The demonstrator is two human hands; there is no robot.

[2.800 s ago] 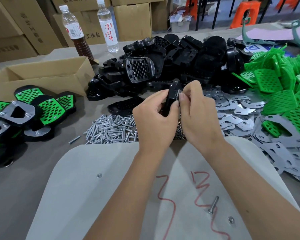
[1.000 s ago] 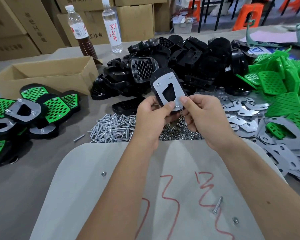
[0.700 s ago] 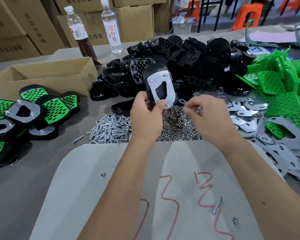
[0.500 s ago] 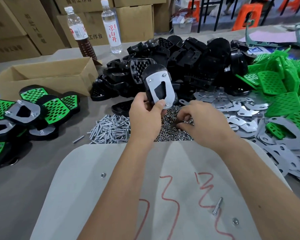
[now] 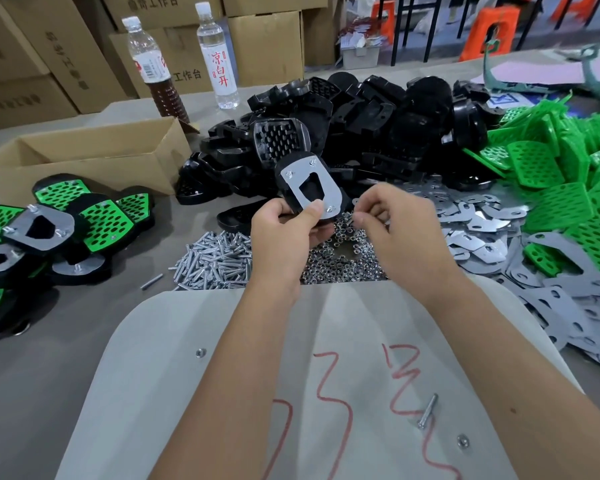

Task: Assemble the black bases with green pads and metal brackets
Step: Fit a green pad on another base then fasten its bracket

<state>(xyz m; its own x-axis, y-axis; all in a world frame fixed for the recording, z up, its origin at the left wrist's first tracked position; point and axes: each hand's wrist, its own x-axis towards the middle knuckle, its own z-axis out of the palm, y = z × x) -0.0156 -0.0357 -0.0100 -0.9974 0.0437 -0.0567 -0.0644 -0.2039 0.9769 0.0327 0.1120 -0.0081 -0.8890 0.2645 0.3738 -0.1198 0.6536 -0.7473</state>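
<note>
Our left hand point(image 5: 284, 233) grips the base point(image 5: 307, 187), bracket point(image 5: 312, 185) facing us, above the nut pile point(image 5: 343, 258). Our right hand point(image 5: 392, 223) has risen from the pile, fingertips pinched, apparently on a nut; threading comes next.

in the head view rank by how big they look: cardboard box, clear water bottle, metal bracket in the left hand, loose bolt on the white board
1. cardboard box
2. clear water bottle
3. metal bracket, though it sits nearer the camera, so its place against the bottle is unsure
4. loose bolt
</note>
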